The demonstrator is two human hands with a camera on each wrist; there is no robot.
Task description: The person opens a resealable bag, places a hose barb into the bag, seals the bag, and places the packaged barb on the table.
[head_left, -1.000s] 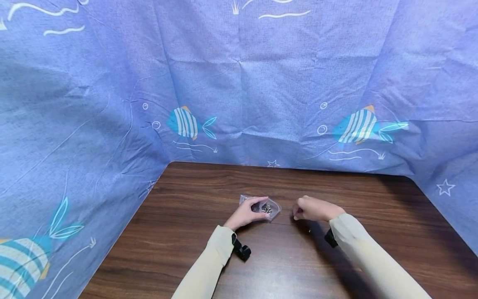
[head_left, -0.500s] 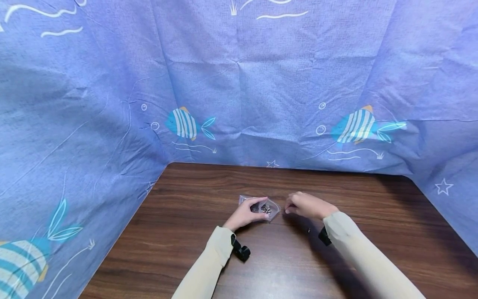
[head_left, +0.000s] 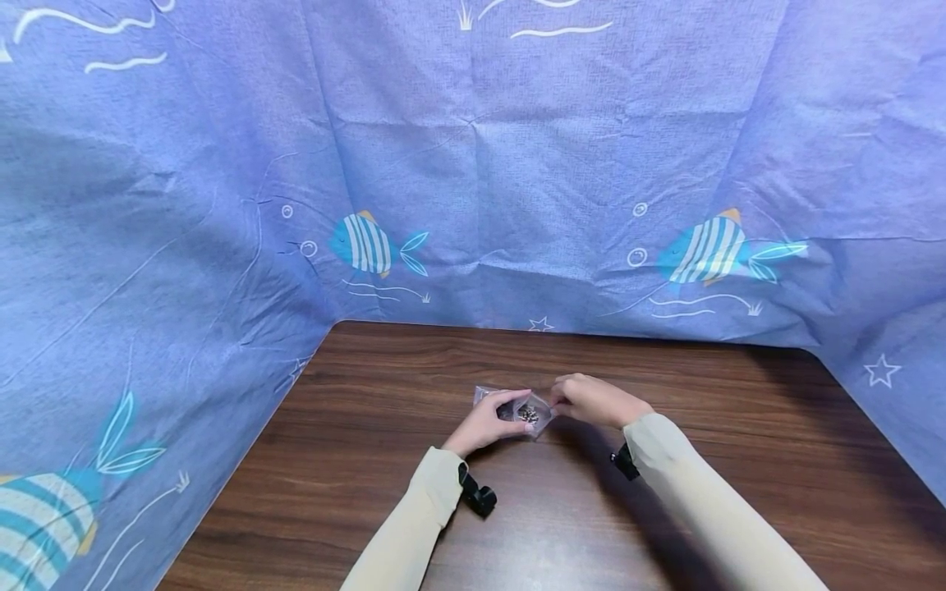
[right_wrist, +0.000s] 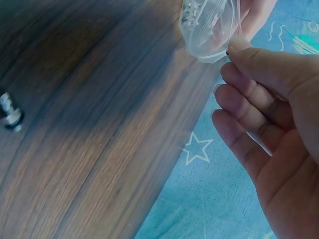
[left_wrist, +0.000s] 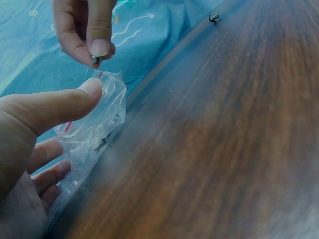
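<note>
My left hand holds a clear plastic zip bag spread at its mouth, between thumb and fingers. Small black and silver metal pieces lie inside the bag. Just beyond the bag's mouth, my right hand pinches a tiny metal piece between thumb and forefinger. In the right wrist view, that hand's fingertips are right at the bag's rim, and only a dark speck of the piece shows. A loose metal piece, silver with black parts, lies on the table, apart from both hands.
The brown wood-grain table reaches back to a blue fish-print cloth, which also hangs along the left and right sides. Each wrist carries a black camera, such as the left wrist camera.
My right hand has moved left across the table up to the bag's mouth, with its fingers pinched together. My left hand and the bag have stayed in place.
</note>
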